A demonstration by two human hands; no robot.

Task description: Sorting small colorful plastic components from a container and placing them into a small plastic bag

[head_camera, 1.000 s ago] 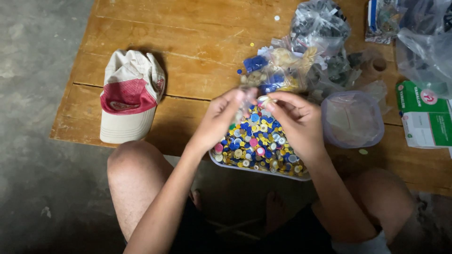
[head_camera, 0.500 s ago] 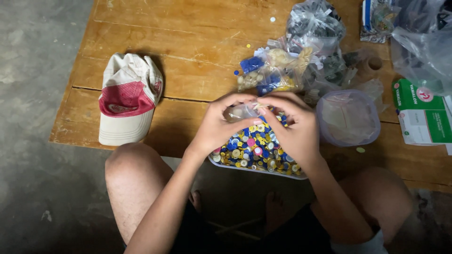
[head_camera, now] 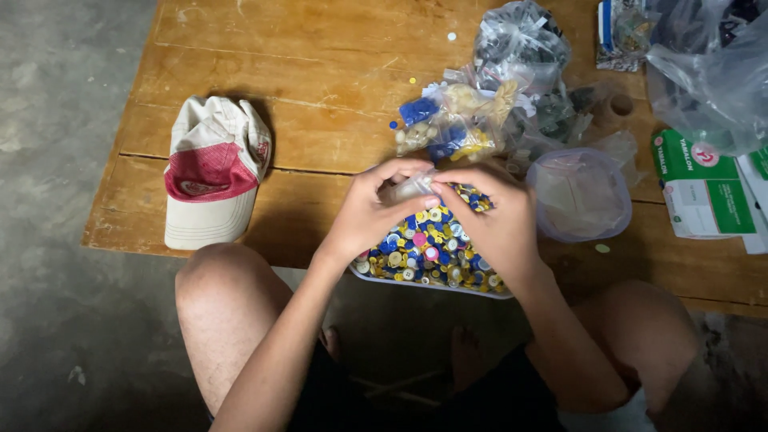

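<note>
Centre frame, my left hand [head_camera: 374, 214] and right hand [head_camera: 492, 220] pinch a small clear bag [head_camera: 414, 189] closed-fingered above the button tray [head_camera: 428, 282]; tilted, it could spill buttons off the counter [head_camera: 320, 72] edge.

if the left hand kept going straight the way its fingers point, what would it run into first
Most likely the right hand: the left hand points rightward, both pinching a small clear bag between them, above the tray of buttons.
</note>
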